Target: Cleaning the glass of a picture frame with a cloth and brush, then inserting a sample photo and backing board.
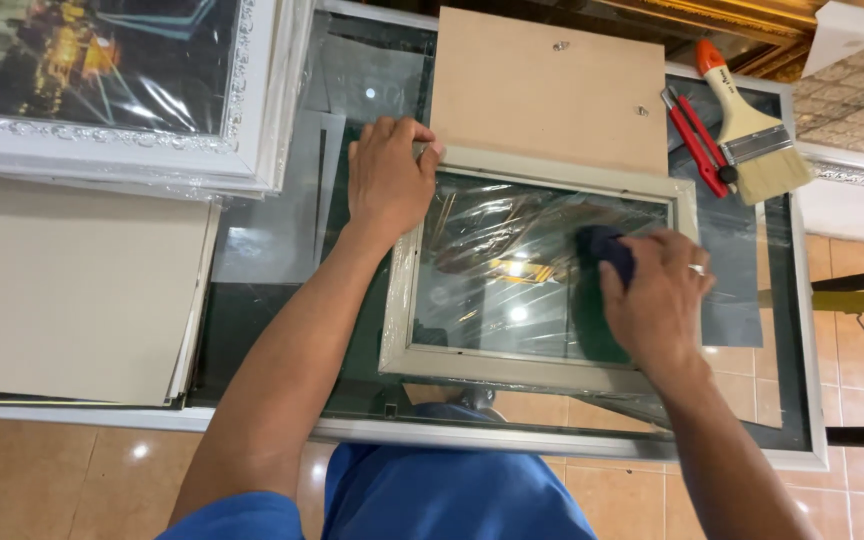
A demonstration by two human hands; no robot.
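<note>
A pale grey picture frame (542, 370) with a shiny glass pane (502, 290) lies flat on the glass-topped table (572, 435). My left hand (387, 185) presses down on the frame's upper left corner, fingers curled over its edge. My right hand (657, 300) holds a dark blue cloth (604, 247) against the right side of the pane; a ring shows on one finger.
A tan backing board (542, 85) lies behind the frame. A wide paintbrush (752, 125) and red-handled pliers (697, 140) rest at the back right. A white ornate framed picture (122, 90) and a stack of beige boards (72, 285) fill the left.
</note>
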